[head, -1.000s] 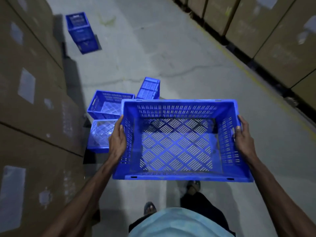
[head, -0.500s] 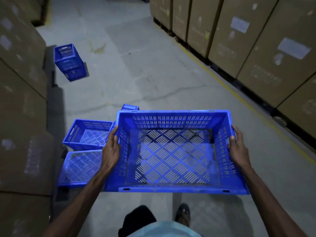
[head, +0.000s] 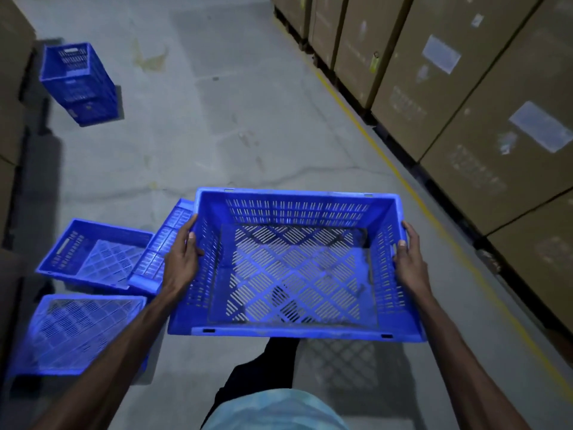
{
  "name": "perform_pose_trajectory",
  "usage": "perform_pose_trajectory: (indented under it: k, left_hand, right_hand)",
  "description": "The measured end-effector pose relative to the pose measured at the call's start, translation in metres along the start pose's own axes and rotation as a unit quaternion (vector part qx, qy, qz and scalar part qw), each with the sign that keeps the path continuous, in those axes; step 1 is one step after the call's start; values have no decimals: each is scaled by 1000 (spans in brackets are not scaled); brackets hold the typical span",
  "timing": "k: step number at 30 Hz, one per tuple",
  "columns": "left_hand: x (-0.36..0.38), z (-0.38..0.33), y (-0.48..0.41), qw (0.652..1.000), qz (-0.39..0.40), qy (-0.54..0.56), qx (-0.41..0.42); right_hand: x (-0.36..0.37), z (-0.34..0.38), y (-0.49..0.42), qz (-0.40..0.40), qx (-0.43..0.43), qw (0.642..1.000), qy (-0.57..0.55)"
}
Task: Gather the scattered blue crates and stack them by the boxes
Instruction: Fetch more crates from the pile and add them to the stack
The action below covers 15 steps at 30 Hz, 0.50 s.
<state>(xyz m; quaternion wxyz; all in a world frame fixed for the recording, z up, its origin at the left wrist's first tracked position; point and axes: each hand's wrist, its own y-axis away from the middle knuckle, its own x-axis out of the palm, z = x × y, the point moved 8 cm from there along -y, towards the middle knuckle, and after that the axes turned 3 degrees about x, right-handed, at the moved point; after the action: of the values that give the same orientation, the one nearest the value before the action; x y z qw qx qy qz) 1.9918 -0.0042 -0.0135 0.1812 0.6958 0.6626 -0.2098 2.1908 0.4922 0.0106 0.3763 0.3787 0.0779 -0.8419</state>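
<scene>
I carry an empty blue slotted crate (head: 294, 268) at waist height. My left hand (head: 181, 260) grips its left wall, thumb inside. My right hand (head: 409, 263) grips its right wall the same way. On the floor to the left lie three loose blue crates: one upright (head: 93, 252), one tipped on its side (head: 161, 246) against the held crate's left corner, and one near my left forearm (head: 77, 333). A stack of blue crates (head: 79, 83) stands far left by the cardboard boxes (head: 12, 88).
Tall cardboard boxes (head: 465, 97) on pallets line the right side behind a yellow floor line (head: 366, 131). Grey concrete floor (head: 217, 135) runs between the two rows of boxes. My feet and dark trousers show below the crate.
The view has swung right and moved forward. The loose crates have slid to the lower left of the frame, and the far stack appears closer. Both hands keep the same hold on the crate.
</scene>
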Motion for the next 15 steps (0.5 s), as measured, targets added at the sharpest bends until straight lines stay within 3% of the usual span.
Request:
perform_pose_trajectory:
  k: [7,15]
  left_hand:
    - [78,-37,-172,991,34,114,-56]
    - [129,-89,-356,995,5,61,-74]
  right_hand:
    - [22,55,-195,51,33,992,-107]
    - [52,138,-396,69,20,991,-115]
